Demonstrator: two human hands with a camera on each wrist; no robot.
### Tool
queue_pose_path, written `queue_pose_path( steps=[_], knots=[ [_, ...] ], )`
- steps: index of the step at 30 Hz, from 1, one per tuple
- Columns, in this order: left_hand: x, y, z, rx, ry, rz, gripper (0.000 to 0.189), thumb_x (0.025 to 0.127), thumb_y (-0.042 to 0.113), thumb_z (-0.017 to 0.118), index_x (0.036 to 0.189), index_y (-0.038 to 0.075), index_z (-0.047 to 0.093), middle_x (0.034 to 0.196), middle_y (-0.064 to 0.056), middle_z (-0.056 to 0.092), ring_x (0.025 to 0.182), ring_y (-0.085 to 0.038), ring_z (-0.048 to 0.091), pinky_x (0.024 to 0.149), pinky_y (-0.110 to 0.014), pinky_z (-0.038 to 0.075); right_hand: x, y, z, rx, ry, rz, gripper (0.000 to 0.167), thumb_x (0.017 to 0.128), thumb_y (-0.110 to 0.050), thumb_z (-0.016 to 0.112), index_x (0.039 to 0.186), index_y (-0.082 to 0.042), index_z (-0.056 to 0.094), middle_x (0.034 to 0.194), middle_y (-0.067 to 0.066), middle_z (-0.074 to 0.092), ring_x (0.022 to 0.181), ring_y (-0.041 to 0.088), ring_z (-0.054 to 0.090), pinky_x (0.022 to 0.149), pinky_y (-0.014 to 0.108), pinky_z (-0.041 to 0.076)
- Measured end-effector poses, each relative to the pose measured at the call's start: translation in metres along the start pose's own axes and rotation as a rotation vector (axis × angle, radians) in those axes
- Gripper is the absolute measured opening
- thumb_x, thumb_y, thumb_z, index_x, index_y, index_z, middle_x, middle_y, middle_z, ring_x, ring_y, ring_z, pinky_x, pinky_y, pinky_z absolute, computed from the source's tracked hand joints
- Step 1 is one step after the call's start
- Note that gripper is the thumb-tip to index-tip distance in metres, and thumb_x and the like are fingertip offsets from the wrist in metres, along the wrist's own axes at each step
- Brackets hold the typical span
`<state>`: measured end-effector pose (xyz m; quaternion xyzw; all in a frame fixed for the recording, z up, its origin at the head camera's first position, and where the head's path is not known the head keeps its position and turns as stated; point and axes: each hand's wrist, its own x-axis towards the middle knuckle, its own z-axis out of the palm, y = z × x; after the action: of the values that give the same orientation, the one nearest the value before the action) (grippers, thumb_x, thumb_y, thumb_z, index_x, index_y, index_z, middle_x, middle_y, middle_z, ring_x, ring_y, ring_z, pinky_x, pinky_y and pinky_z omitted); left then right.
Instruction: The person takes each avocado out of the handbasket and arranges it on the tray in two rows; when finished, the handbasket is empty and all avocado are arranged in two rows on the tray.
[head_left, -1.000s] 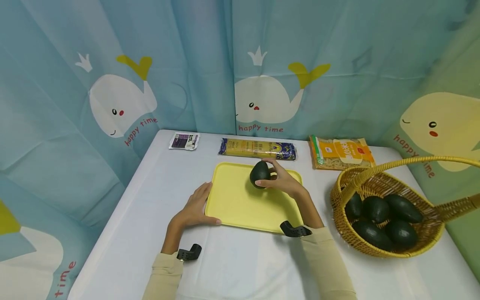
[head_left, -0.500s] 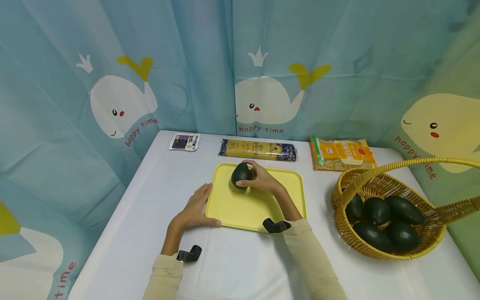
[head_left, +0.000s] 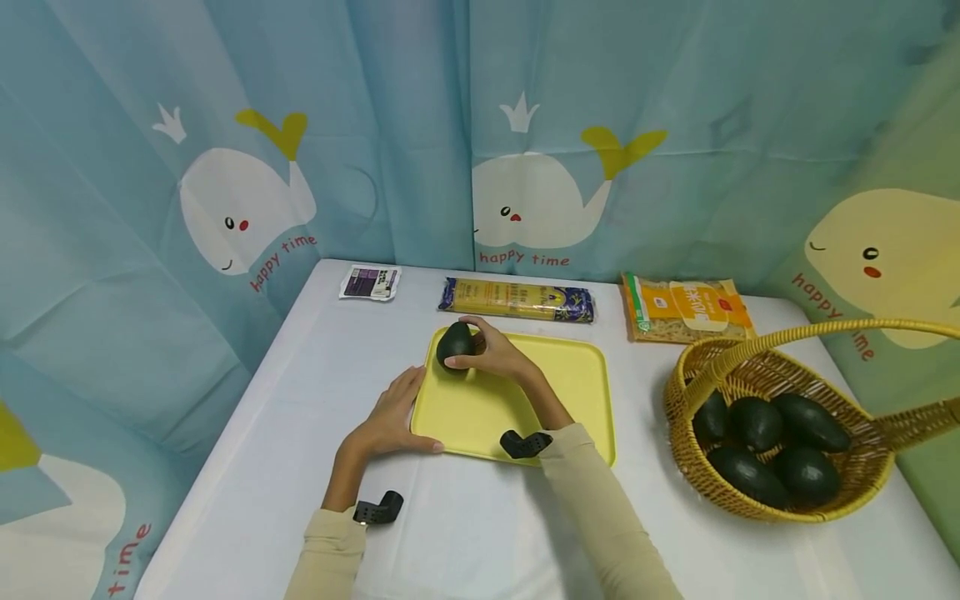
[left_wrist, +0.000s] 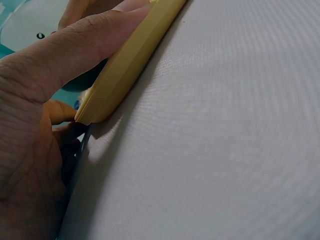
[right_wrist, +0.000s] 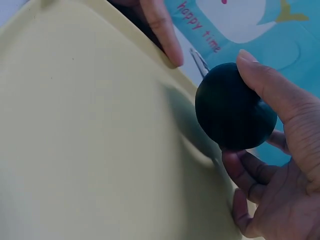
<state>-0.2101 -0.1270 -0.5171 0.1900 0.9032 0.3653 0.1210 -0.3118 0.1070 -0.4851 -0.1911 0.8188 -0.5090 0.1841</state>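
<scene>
My right hand (head_left: 497, 350) grips a dark green avocado (head_left: 454, 347) between thumb and fingers, over the far left corner of a yellow tray (head_left: 517, 417). In the right wrist view the avocado (right_wrist: 232, 107) casts a shadow on the tray (right_wrist: 100, 125); whether it touches the tray I cannot tell. My left hand (head_left: 386, 421) rests against the tray's near left corner, fingers fairly straight along the left side and thumb along the front edge. Up close in the left wrist view, that thumb lies on the tray's rim (left_wrist: 132, 55).
A wicker basket (head_left: 682, 450) with a tall handle stands at the right, holding several avocados (head_left: 753, 422). Along the back lie a small purple-and-white packet (head_left: 371, 283), a long yellow-and-blue packet (head_left: 517, 300) and an orange bag (head_left: 686, 310). A printed curtain (head_left: 420, 125) hangs behind the table.
My right hand has carried the avocado leftward across the tray, from right of the middle to the far left corner. The left hand has stayed at the tray's near left corner.
</scene>
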Motion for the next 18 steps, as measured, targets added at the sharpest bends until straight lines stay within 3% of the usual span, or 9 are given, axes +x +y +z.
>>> queue_pose_path(
  steps=[10, 18],
  knots=[
    [-0.0004, -0.0020, 0.0010, 0.012, 0.007, 0.016, 0.129, 0.065, 0.054, 0.083, 0.158, 0.006, 0.006, 0.164, -0.017, 0.009, 0.152, -0.037, 0.006, 0.118, -0.063, 0.011, 0.0078, -0.0008, 0.0102, -0.052, 0.025, 0.027, 0.087, 0.081, -0.037, 0.078, 0.152, -0.017, 0.031, 0.122, 0.018, 0.061, 0.109, 0.027, 0.062, 0.095, 0.045, 0.051],
    [0.0003, -0.0034, 0.0012, 0.010, 0.009, 0.016, 0.130, 0.065, 0.055, 0.083, 0.158, 0.006, 0.006, 0.164, -0.017, 0.010, 0.151, -0.038, 0.007, 0.117, -0.064, 0.012, 0.0085, -0.0024, 0.0112, -0.064, 0.014, 0.026, 0.088, 0.084, -0.037, 0.074, 0.154, -0.014, 0.026, 0.133, 0.020, 0.055, 0.117, 0.031, 0.059, 0.099, 0.048, 0.049]
  ],
)
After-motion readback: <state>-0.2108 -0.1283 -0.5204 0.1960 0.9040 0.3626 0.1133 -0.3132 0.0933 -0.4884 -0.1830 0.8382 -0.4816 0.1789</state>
